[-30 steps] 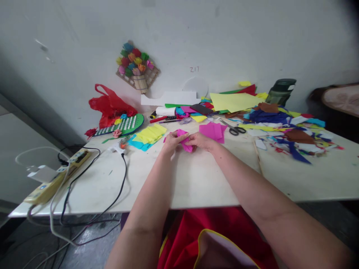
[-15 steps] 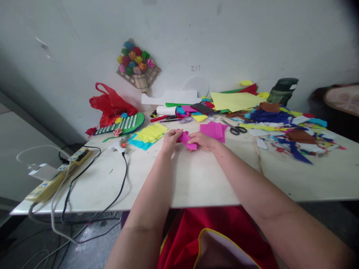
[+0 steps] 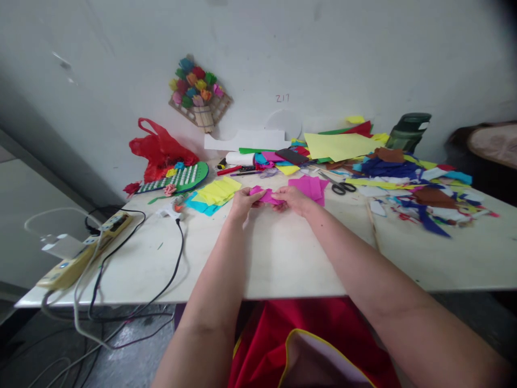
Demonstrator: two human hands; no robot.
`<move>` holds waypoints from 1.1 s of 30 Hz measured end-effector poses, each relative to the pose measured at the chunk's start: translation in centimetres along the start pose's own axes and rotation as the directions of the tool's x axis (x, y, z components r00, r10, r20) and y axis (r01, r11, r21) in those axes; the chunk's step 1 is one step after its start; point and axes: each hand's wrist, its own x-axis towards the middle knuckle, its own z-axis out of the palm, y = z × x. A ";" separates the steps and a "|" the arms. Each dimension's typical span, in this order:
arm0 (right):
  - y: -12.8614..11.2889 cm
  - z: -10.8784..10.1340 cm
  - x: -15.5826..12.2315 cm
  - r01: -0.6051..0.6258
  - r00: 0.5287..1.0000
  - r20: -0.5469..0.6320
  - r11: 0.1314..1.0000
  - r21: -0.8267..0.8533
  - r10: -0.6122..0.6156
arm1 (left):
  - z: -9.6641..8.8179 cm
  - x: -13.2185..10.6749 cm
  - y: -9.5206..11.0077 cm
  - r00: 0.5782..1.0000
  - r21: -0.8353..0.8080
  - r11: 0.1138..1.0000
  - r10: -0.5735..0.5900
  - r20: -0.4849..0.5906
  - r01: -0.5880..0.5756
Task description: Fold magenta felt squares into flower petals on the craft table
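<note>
A small piece of magenta paper (image 3: 264, 195) is stretched between my two hands above the white table. My left hand (image 3: 245, 202) pinches its left end between thumb and fingers. At the other end, my right hand (image 3: 291, 199) grips it the same way. Whether the paper is crepe or plain I cannot make out. Just behind my right hand lies a stack of magenta paper squares (image 3: 309, 187). To the left of my left hand are yellow paper squares (image 3: 218, 191) on top of blue ones (image 3: 202, 207).
Black-handled scissors (image 3: 343, 187) lie right of the magenta stack. Coloured scraps (image 3: 440, 202) cover the right side. At left are a glue gun (image 3: 172, 210), a power strip (image 3: 86, 250) with cables, and a red plastic bag (image 3: 157, 148). A dark bottle (image 3: 409, 131) stands at the back.
The held magenta paper has turned from slanting down to the right to lying nearly level between my hands. My right hand has shifted slightly, and both hands keep their grip.
</note>
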 end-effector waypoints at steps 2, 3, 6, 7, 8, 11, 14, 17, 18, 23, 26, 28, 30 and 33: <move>0.1 0.0 0.2 0.004 1.000 -0.029 0.999 0.049 -0.003 | 0.4 0.2 -0.2 0.998 -0.015 1.000 0.008 -0.064 -0.009; 0.1 0.0 0.3 0.006 0.999 -0.041 0.998 0.063 -0.003 | 0.5 0.3 -0.3 0.996 -0.022 1.000 0.013 -0.083 -0.015; 0.0 0.1 0.2 0.018 0.996 -0.084 0.998 0.062 -0.013 | 0.5 0.6 -0.4 0.992 -0.075 0.996 0.029 -0.119 -0.038; -0.1 0.1 0.2 0.024 0.996 -0.090 0.998 0.053 -0.020 | 0.3 0.6 -0.4 0.992 -0.102 0.994 0.029 -0.123 -0.042; -0.1 0.0 0.2 0.030 0.996 -0.087 0.999 0.043 -0.026 | 0.0 0.6 -0.3 0.992 -0.139 0.990 0.018 -0.121 -0.035; 0.1 -0.4 0.3 0.039 0.998 -0.042 0.999 0.021 -0.038 | -0.9 0.5 0.1 0.998 -0.164 0.985 -0.051 -0.035 0.045; 0.3 -0.6 0.5 0.034 0.999 0.016 0.999 0.000 -0.034 | -1.4 0.0 0.4 0.988 -0.063 0.994 -0.080 0.133 0.089; 0.3 -0.7 0.4 0.030 0.998 0.047 0.999 -0.018 -0.030 | -1.3 -0.2 0.4 0.969 0.018 0.995 -0.104 0.223 0.103; 0.2 -0.7 0.3 0.033 0.998 0.050 0.999 -0.013 -0.032 | -1.2 -0.2 0.4 0.969 0.029 0.995 -0.098 0.228 0.094; -0.1 -0.5 0.0 0.051 0.996 0.064 0.995 0.085 -0.056 | -0.8 0.0 0.0 0.983 0.024 0.999 -0.025 0.182 0.021; 0.0 -0.2 0.1 0.044 0.998 0.048 0.995 0.092 -0.049 | -0.7 0.1 -0.1 0.982 0.022 1.000 -0.016 0.190 0.013; 0.1 0.0 0.2 0.053 0.998 0.012 0.995 0.080 -0.054 | -0.6 0.1 -0.2 0.977 0.021 1.000 -0.020 0.211 0.016; 0.1 0.1 0.2 0.059 0.998 -0.025 0.996 0.068 -0.058 | -0.7 0.0 -0.1 0.972 0.007 1.000 -0.024 0.234 0.023; 0.2 -0.1 0.3 0.069 0.997 -0.046 0.996 0.054 -0.067 | -0.9 -0.1 0.1 0.960 -0.016 0.999 -0.027 0.280 0.033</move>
